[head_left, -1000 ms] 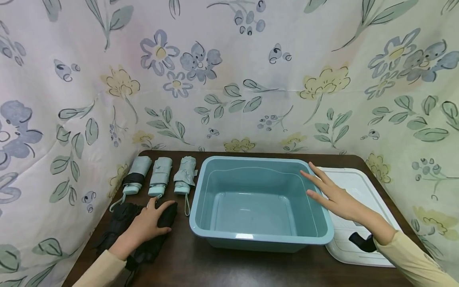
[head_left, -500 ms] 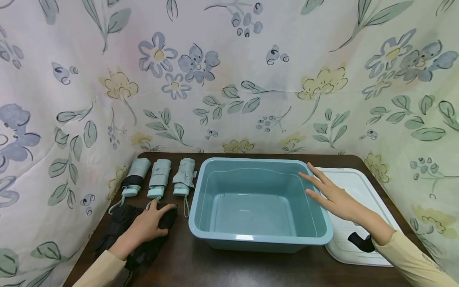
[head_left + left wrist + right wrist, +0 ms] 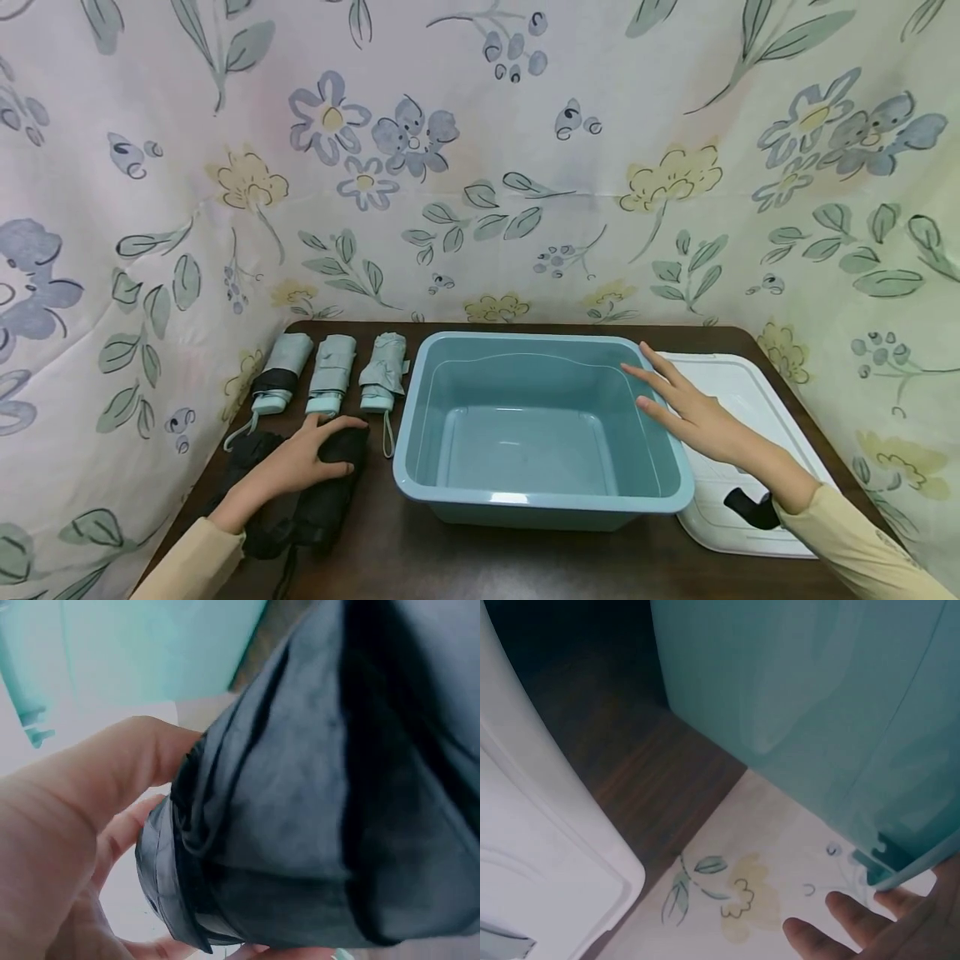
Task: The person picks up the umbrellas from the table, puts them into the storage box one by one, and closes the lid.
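Note:
My left hand point(image 3: 300, 458) grips a black folded umbrella point(image 3: 332, 500), its thumb on the near right side. In the left wrist view the thumb and fingers curl round the end of the dark cloth point(image 3: 277, 802). A second black folded umbrella point(image 3: 251, 450) lies just left, partly hidden under that hand and wrist. My right hand point(image 3: 693, 412) lies over the right rim of a blue plastic bin point(image 3: 517, 502), fingers straight and spread. The right wrist view shows its fingers point(image 3: 859, 922) right at the bin's rim. Nothing shows inside the bin.
Three pale green folded umbrellas, a left one point(image 3: 287, 367), a middle one point(image 3: 331, 371) and a right one point(image 3: 384, 371), lie in a row at the back left. A white lid point(image 3: 720, 517) with a black handle clip point(image 3: 752, 508) lies under the right forearm. Floral cloth point(image 3: 480, 167) hangs behind the brown table point(image 3: 450, 567).
My left wrist has swung a little left, and the gripped black umbrella has shifted slightly, its lower end and strap now further right. My right hand stays at the bin's rim.

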The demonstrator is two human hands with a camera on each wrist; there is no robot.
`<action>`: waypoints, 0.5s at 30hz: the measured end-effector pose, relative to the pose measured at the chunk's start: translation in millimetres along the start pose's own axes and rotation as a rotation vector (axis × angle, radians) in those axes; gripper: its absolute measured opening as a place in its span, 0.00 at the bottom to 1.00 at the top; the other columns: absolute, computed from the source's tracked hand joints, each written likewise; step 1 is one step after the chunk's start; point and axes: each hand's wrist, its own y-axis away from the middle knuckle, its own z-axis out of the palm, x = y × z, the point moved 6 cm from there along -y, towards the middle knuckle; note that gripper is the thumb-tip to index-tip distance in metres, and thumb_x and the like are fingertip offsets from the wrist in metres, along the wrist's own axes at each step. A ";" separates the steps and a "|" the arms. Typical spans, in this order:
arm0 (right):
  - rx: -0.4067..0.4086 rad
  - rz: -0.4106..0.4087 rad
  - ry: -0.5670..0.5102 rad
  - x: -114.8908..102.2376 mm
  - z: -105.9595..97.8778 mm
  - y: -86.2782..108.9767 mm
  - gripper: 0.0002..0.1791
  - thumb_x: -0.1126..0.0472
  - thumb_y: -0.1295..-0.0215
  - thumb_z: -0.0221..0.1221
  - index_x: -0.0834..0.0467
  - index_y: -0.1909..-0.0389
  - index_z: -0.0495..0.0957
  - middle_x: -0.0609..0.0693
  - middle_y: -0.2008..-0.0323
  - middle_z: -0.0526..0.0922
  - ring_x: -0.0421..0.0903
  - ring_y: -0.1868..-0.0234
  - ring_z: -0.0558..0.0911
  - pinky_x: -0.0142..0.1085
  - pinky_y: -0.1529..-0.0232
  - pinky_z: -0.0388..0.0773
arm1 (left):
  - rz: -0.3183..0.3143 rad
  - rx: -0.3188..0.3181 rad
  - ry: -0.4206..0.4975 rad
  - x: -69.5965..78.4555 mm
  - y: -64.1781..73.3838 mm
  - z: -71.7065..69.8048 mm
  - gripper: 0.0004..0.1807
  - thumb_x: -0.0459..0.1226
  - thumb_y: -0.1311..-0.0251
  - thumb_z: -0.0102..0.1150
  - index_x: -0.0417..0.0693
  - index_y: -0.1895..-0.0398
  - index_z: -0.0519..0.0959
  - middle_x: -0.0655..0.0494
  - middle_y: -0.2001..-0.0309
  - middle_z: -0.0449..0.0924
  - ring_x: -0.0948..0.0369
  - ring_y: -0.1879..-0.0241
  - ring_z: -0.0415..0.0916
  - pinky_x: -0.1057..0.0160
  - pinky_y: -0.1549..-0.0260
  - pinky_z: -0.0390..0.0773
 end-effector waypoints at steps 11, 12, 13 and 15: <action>0.007 -0.002 -0.005 1.0 1.1 -0.8 0.28 0.49 0.29 0.45 0.41 0.30 0.54 0.43 0.26 0.33 0.68 0.34 0.56 0.69 0.64 0.68 | 0.099 0.123 0.128 4.5 0.1 -24.3 0.31 0.46 0.48 0.65 0.56 0.39 0.68 0.43 0.50 0.67 0.53 0.60 0.61 0.57 0.70 0.65; 0.008 -0.001 -0.006 0.9 1.1 -0.5 0.28 0.49 0.29 0.45 0.41 0.30 0.54 0.44 0.26 0.34 0.68 0.34 0.56 0.68 0.64 0.69 | 0.101 0.126 0.131 6.0 -0.1 -26.8 0.31 0.46 0.48 0.65 0.56 0.39 0.67 0.43 0.50 0.67 0.54 0.60 0.59 0.58 0.71 0.63; 0.009 0.001 -0.005 1.1 1.0 -0.2 0.27 0.48 0.29 0.45 0.41 0.30 0.54 0.44 0.26 0.34 0.68 0.34 0.56 0.68 0.64 0.69 | 0.103 0.127 0.136 7.4 -0.3 -29.1 0.31 0.46 0.47 0.65 0.57 0.39 0.67 0.44 0.50 0.67 0.55 0.62 0.58 0.59 0.72 0.62; 0.013 0.004 0.001 1.0 0.5 0.5 0.27 0.48 0.29 0.45 0.41 0.30 0.55 0.44 0.26 0.34 0.68 0.34 0.56 0.69 0.63 0.68 | 0.120 0.131 0.148 12.7 -0.4 -34.3 0.31 0.45 0.47 0.65 0.56 0.39 0.67 0.44 0.48 0.67 0.55 0.62 0.57 0.59 0.72 0.61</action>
